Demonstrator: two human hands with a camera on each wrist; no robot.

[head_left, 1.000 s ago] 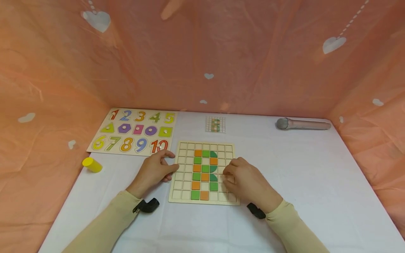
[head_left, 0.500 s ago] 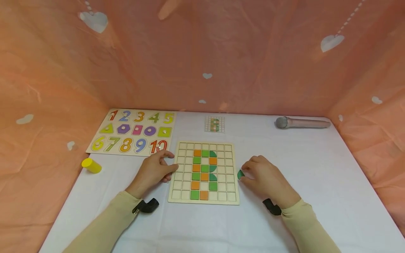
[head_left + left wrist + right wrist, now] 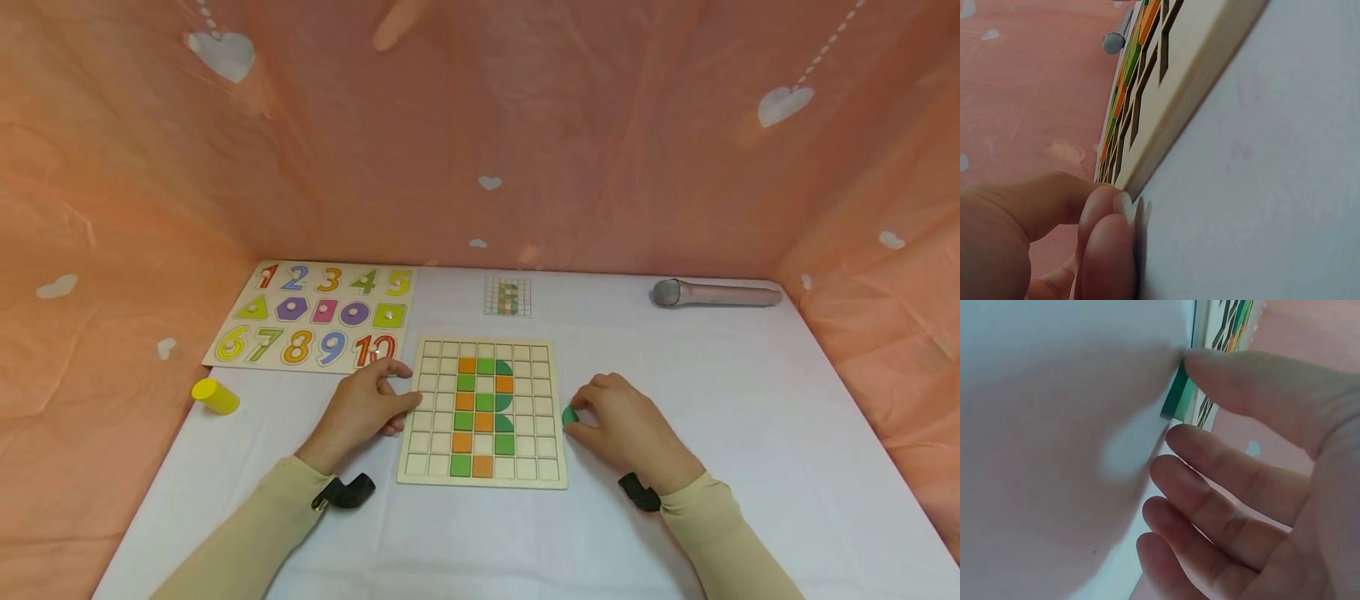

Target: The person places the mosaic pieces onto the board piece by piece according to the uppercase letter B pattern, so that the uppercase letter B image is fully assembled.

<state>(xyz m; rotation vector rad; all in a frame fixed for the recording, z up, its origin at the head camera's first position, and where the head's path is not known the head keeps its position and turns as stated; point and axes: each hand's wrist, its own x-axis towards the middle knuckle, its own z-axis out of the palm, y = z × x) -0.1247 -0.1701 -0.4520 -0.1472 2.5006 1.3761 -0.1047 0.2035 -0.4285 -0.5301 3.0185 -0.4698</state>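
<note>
A square wooden grid board [image 3: 557,472] lies flat on the table in the head view, with orange, light green and dark green tiles [image 3: 484,402] set in its middle columns. My left hand [image 3: 360,402] rests by the board's left edge, thumb and index finger spread apart with their tips right at the edge. Just off the right edge, my right hand [image 3: 618,421] pinches a dark green curved tile [image 3: 570,416] between thumb and index finger. In the right wrist view this green tile [image 3: 1176,395] shows its side close over the white cloth, the other fingers loosely bent below.
Behind the board lies a small pattern card [image 3: 507,297]. A number and shape puzzle [image 3: 315,292] sits at the back left, a yellow cylinder [image 3: 217,396] in front of it. A microphone [image 3: 716,293] lies at the back right. Pink cloth [image 3: 480,125] walls the table's back and sides.
My right hand has moved right, off the board, and a dark green tile now shows in its fingers beside the right edge. The left hand has stayed in place.
</note>
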